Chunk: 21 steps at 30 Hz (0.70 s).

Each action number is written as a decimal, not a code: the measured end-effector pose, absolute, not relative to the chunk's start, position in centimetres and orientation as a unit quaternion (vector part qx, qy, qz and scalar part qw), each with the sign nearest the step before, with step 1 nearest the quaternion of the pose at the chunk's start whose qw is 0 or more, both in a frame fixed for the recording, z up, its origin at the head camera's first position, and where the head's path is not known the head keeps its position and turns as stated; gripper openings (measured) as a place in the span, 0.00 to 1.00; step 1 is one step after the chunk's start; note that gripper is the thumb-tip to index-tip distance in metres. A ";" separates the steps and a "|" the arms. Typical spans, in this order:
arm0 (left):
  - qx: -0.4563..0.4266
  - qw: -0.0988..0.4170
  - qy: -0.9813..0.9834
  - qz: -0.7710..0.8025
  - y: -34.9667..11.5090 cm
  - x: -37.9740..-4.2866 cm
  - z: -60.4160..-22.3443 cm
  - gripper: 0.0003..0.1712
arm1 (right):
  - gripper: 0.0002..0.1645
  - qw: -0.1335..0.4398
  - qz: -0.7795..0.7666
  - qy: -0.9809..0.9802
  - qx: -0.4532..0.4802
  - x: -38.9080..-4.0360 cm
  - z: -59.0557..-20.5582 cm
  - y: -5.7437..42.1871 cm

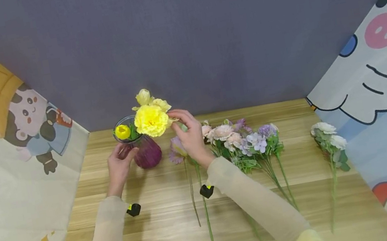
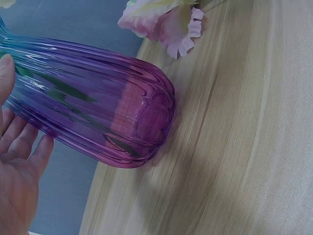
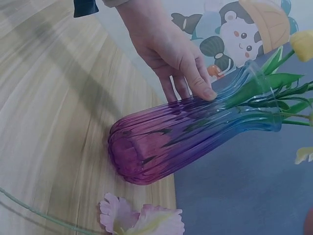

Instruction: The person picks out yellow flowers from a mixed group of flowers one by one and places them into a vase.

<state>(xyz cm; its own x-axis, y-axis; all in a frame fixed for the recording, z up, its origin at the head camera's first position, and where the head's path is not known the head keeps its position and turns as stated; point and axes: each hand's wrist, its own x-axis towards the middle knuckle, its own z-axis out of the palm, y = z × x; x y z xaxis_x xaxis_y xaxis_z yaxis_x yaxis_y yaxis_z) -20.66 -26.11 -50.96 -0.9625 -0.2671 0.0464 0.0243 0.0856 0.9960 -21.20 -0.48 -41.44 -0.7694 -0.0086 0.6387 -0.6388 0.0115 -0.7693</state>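
Note:
A ribbed glass vase (image 1: 147, 153), blue at its mouth and purple-pink below, stands on the table. My left hand (image 1: 120, 166) holds its side, the thumb (image 3: 203, 90) in front and the fingers behind. A yellow tulip (image 1: 122, 132) with green leaves (image 3: 244, 95) is in the vase. Beside the mouth, my right hand (image 1: 191, 135) pinches a yellow carnation-like spray (image 1: 151, 120) close below its blooms. The spray's lower stem is hard to make out behind the blooms and vase. A pale pink-purple flower (image 3: 142, 215) lies close to the vase's base.
Pink roses (image 1: 223, 132), lavender flowers (image 1: 256, 142) and a purple bloom (image 1: 267, 130) lie on the wooden table (image 1: 166, 236), their stems toward me. White roses (image 1: 337, 141) lie at the far right. A dark grey wall (image 1: 203, 42) stands behind; printed panels flank the table.

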 end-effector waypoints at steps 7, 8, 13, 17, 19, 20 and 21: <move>0.089 0.101 -0.733 -0.667 -25.5 -20.0 -49.4 0.18 | 0.15 0.241 0.633 -0.697 0.236 -22.4 -43.7 -1.3; 0.089 0.100 -0.733 -0.667 -25.5 -20.0 -49.4 0.18 | 0.15 0.239 0.629 -0.702 0.235 -22.6 -44.1 -1.4; 0.090 0.102 -0.734 -0.665 -25.4 -20.0 -49.4 0.20 | 0.14 0.221 0.608 -0.723 0.242 -22.7 -44.9 -1.7; 0.082 0.105 -0.736 -0.663 -25.3 -19.9 -49.2 0.22 | 0.14 0.222 0.590 -0.731 0.262 -22.6 -45.3 -1.9; 0.079 0.107 -0.739 -0.661 -25.3 -19.8 -49.1 0.23 | 0.14 0.225 0.585 -0.731 0.271 -22.7 -45.4 -2.0; 0.077 0.107 -0.741 -0.658 -25.3 -19.8 -49.1 0.23 | 0.14 0.226 0.584 -0.730 0.274 -22.7 -45.5 -2.0; 0.076 0.108 -0.743 -0.657 -25.2 -19.7 -49.0 0.23 | 0.14 0.226 0.581 -0.731 0.277 -22.7 -45.5 -2.1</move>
